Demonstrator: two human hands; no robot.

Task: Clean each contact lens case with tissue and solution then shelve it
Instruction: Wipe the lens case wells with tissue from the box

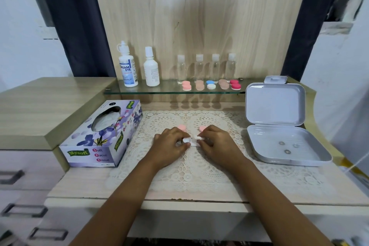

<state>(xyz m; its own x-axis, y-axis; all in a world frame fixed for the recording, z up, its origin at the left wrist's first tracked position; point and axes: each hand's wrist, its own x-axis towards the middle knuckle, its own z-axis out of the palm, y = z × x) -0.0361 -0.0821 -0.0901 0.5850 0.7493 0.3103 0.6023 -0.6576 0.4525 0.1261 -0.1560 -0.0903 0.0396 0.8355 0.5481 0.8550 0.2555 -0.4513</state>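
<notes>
Two pink caps [181, 127] lie on the lace mat [189, 170] just behind my knuckles. I take it they were unscrewed and set aside so that both wells are open for wiping. The white contact lens case [192, 142] sits between my hands, low on the middle of the mat. My left hand [169, 143] pinches its left well with curled fingers and my right hand [217, 143] pinches the right well the same way, which steadies the little thing from both ends. It looks like small, glossy white plastic — two round cups joined by a short bridge. Whether the cups are wet or dry I cannot tell.

The tissue box [99, 136] stands close at my left, and the Dream Eye solution bottle [127, 66] waits on the glass shelf [139, 92] — neither is in my hands yet. Five capped cases [211, 85] in a row on that shelf suggest where this one goes once it is clean.
</notes>
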